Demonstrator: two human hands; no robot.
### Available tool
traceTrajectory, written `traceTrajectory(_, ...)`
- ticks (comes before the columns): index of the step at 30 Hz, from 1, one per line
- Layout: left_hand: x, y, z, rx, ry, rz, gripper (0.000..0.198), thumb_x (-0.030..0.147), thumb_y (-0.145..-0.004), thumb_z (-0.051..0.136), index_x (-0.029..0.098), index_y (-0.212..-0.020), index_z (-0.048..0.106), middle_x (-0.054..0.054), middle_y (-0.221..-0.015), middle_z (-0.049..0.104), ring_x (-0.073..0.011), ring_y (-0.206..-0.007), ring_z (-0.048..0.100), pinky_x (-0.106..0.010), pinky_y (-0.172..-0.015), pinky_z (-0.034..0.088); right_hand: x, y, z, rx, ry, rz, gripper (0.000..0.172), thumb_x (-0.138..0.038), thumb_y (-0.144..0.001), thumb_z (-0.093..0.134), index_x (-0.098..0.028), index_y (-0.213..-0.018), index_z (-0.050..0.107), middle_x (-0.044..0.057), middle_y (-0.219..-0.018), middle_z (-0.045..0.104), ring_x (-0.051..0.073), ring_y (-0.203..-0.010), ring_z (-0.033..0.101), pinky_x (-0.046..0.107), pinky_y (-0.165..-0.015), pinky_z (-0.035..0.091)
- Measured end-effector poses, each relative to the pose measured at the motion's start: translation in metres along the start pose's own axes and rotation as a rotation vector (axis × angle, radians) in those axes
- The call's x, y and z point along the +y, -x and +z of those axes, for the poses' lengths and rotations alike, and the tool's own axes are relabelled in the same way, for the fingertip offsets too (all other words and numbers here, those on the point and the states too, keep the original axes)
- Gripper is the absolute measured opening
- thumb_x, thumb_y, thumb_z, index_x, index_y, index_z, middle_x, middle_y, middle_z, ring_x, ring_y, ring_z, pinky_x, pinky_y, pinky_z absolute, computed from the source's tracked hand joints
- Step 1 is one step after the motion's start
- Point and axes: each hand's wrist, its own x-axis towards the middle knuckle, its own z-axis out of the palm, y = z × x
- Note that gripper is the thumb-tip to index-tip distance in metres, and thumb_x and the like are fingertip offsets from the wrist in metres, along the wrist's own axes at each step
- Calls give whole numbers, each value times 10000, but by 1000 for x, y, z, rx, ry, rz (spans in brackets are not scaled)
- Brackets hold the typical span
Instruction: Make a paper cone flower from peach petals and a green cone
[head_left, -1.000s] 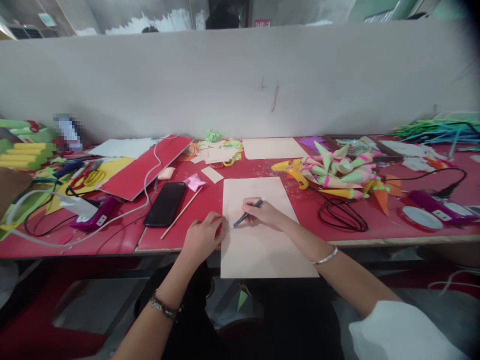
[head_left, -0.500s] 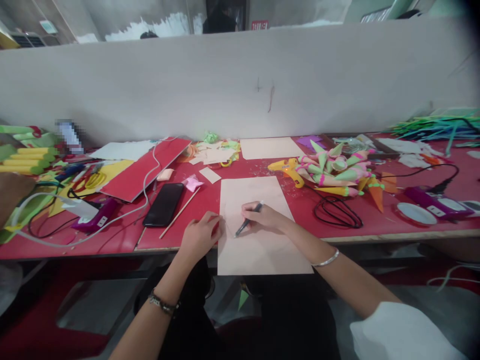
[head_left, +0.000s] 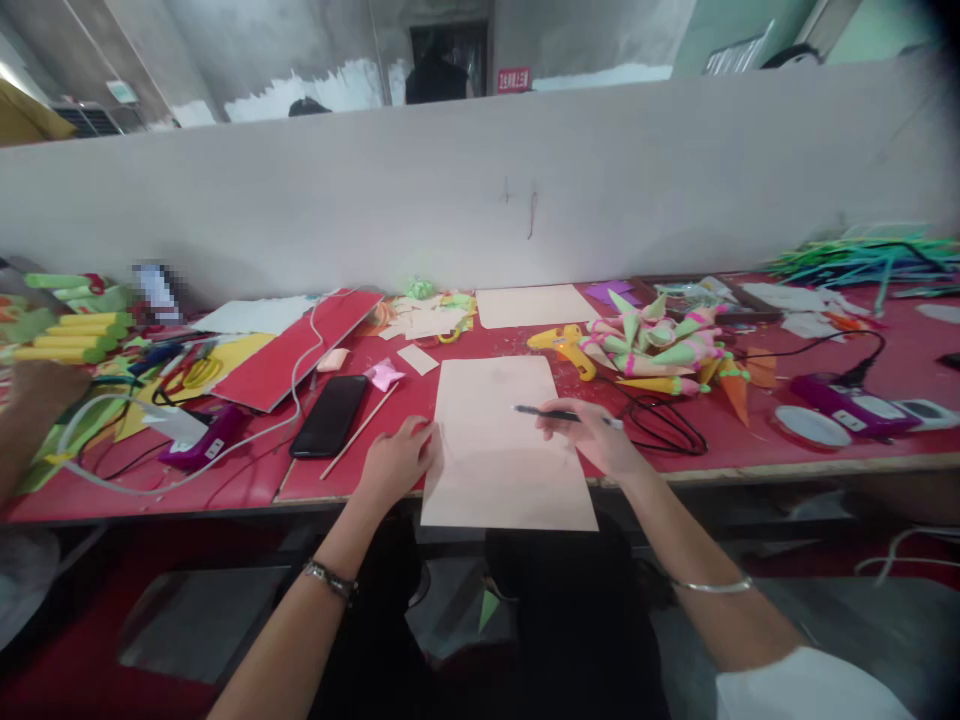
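A pale cream sheet of paper [head_left: 495,470] lies in front of me, its near edge hanging past the table's front. At its left edge rests my left hand [head_left: 397,458], fingers curled in and closed on the paper's margin; the fingertips are partly hidden. My right hand [head_left: 589,432] is closed around a dark pen [head_left: 555,412], over the paper's right side. The pen lies nearly level, its dark end pointing left, and seems to be off the sheet. Faint marks near the left edge are too thin to make out.
Left of the paper lie a black phone [head_left: 328,416], a thin wooden stick [head_left: 360,430] and a pink folded star [head_left: 384,374]. To the right are a yellow glue gun [head_left: 564,346], paper cones [head_left: 660,340] and a black cord [head_left: 667,425]. Another person's arm [head_left: 34,410] reaches in at far left.
My right hand has moved right and away from me, swinging the pen from a slant on the paper to nearly level. The paper has turned slightly; my left hand stays at its edge.
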Motion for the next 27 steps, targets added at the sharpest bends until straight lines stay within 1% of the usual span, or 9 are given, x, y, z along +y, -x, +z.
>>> traceTrajectory(3, 9, -3, -10, 78, 269, -71, 340, 319, -807, 415, 207, -1112, 517, -66, -1040, 585, -158, -716, 573, -250, -596, 382, -16, 26, -7, 147, 40, -100, 309, -416, -795, 472, -182, -874, 656, 48, -756, 665, 166, -671, 592, 335, -699, 456)
traceTrajectory(5, 27, 0, -20, 141, 644, -79, 405, 395, -822, 381, 172, -1146, 478, -32, -729, 616, -129, -581, 532, -224, -542, 357, -24, 42, -2, 255, 72, -137, 338, -407, -820, 432, -179, -802, 680, 39, -650, 653, 157, -618, 588, 313, -655, 463)
traceTrajectory(7, 50, 5, -31, 196, 1140, -81, 496, 448, -866, 203, 135, -1175, 433, 22, -490, 500, -103, -448, 436, -195, -461, 305, -30, 55, 12, 302, -2, -174, 417, -455, -822, 394, -183, -718, 692, 34, -557, 624, 141, -507, 556, 270, -498, 442)
traceTrajectory(8, 62, 8, -36, 174, 1330, -96, 544, 480, -861, 160, 124, -1170, 431, 42, -437, 440, -92, -389, 366, -187, -414, 255, -32, 59, 21, 315, -47, -194, 443, -477, -817, 387, -183, -688, 692, 33, -530, 611, 134, -472, 541, 256, -452, 421)
traceTrajectory(9, 72, 10, -40, 137, 1460, -93, 571, 508, -852, 154, 119, -1160, 438, 55, -406, 402, -82, -352, 297, -185, -384, 203, -33, 62, 30, 321, -85, -209, 449, -486, -812, 391, -185, -669, 692, 29, -506, 597, 129, -449, 530, 252, -438, 410)
traceTrajectory(11, 88, 12, -44, 115, 1612, -49, 605, 548, -835, 151, 119, -1124, 464, 65, -375, 355, -79, -345, 252, -187, -376, 167, -36, 64, 45, 288, -127, -185, 453, -488, -810, 395, -182, -657, 692, 26, -487, 581, 129, -443, 520, 268, -468, 421)
traceTrajectory(15, 96, 14, -46, 136, 1696, -2, 628, 582, -818, 150, 123, -1063, 502, 73, -366, 314, -75, -349, 239, -196, -403, 209, -40, 59, 60, 208, -125, -145, 444, -476, -821, 388, -184, -682, 693, 30, -508, 589, 140, -482, 529, 289, -519, 434)
traceTrajectory(22, 96, 22, -54, 114, 1591, -34, 570, 535, -845, 155, 136, -1026, 519, 72, -383, 323, -75, -349, 266, -193, -391, 196, -43, 50, 67, 50, -135, -133, 444, -431, -856, 352, -171, -739, 693, 35, -557, 614, 134, -505, 555, 268, -517, 435)
traceTrajectory(27, 98, 25, -59, 105, 1477, -24, 559, 500, -858, 140, 135, -958, 552, 72, -408, 308, -69, -342, 292, -190, -383, 220, -50, 46, 69, -16, 48, -90, 396, -369, -864, 371, -161, -756, 691, 28, -588, 616, 122, -534, 556, 252, -539, 432)
